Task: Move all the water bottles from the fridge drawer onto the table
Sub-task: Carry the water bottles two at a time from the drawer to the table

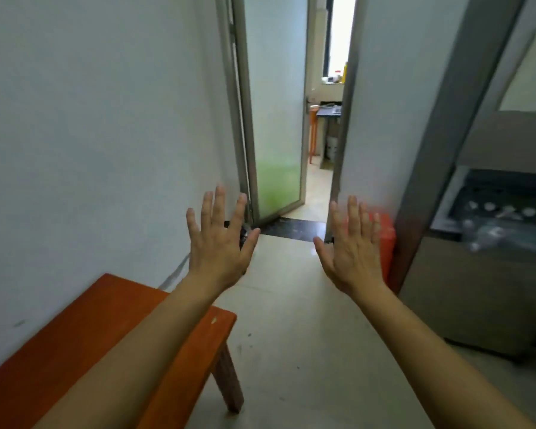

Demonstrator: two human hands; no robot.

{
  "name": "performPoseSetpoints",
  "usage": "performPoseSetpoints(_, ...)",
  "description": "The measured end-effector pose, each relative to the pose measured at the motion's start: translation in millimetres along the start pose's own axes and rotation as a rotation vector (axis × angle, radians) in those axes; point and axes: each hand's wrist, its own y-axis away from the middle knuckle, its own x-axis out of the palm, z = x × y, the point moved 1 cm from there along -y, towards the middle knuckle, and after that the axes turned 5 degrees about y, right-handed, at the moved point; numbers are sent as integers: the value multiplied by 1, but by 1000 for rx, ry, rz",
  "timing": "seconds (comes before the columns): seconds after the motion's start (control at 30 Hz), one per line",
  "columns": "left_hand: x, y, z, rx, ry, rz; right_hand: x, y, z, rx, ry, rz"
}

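here orange table (75, 342) meets white wall (90, 134), tiled floor (291, 305).

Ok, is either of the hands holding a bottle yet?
No, the left hand and the right hand are both spread open in the air, holding nothing.

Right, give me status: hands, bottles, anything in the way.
Left hand and right hand both open, raised, holding nothing. Water bottles in the open fridge drawer, none seen on the orange table. Red container on the floor by the fridge.
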Motion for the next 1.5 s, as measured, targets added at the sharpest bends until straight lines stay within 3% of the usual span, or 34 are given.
performPoseSetpoints(0.3, 153, -106, -219, 365, 223, 87, 13, 17, -233, 295, 278, 106)
performPoseSetpoints(0.53, 232, -206, -393, 499, 374, 220, -15, -2, -392, 496, 458, 83)
performPoseSetpoints(0.7, 268, -234, -500, 640, 443, 331, -41, 20, -478, 771, 457, 13)
performPoseSetpoints(0.9, 321, -254, -596, 745, 435, 414, -36, 40, -576, 934, 438, 21)
performPoseSetpoints(1.03, 368, -277, -645, 709, 369, 474, -4, 24, -651, 917, 380, 84)
performPoseSetpoints(1.23, 417, -322, -701, 480, 262, 753, 38, -31, -752, 771, 233, 308)
performPoseSetpoints(1.5, 460, -355, -737, 347, 250, 834, 81, -96, -837, 596, 117, 498)
